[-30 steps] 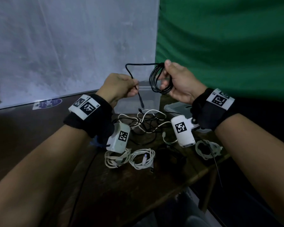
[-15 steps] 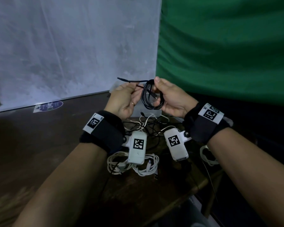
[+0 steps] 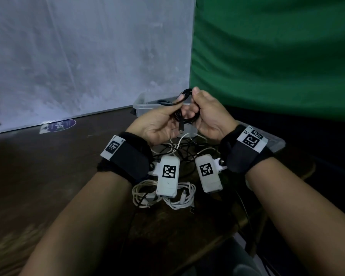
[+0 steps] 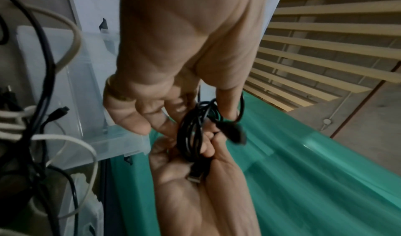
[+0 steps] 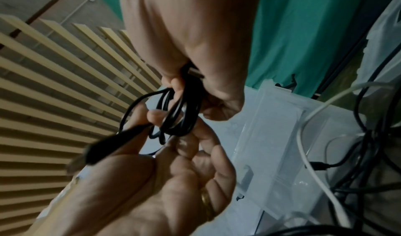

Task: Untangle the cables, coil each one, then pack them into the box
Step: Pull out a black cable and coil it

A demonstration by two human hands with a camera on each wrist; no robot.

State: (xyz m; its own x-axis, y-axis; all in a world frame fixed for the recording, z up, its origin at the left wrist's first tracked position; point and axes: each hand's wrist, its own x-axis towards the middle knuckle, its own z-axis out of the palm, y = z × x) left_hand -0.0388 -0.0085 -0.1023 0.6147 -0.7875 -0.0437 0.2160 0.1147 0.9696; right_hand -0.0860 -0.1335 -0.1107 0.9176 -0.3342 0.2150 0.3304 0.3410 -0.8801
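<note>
From the head view, my right hand (image 3: 209, 118) gripped the coiled black cable (image 3: 187, 116) above the clear box (image 3: 141, 105), while my left hand (image 3: 157, 126) pinched its loose end. 2 white coils (image 3: 179, 200) lay on the surface (image 3: 68, 166). At the left wrist, the plug (image 4: 235, 133) dangled from the coil. At the right wrist, fingers (image 5: 219, 92) curled around the loops.

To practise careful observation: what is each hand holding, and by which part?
Right hand grips the black cable by its coiled loops; left hand pinches its loose tail end.
</note>
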